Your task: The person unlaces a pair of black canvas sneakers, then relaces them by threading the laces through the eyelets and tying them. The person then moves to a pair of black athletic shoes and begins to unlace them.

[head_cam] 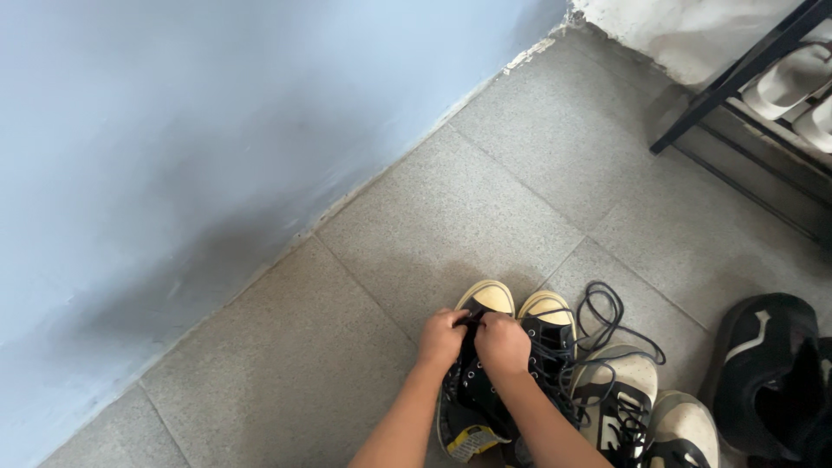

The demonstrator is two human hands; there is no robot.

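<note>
Both hands [472, 340] pinching black sneaker [472, 381] laces

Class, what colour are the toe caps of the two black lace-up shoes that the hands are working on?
Cream, slightly yellowed; the toe caps show best in the head view, just beyond both hands.

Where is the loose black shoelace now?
The loose black shoelace lies coiled on the grey tiled floor, right of the black canvas sneakers.

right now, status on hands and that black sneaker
Left hand and right hand both pinching lace at black sneaker toe end. Loose lace coiled right. Nothing blocking.
</note>
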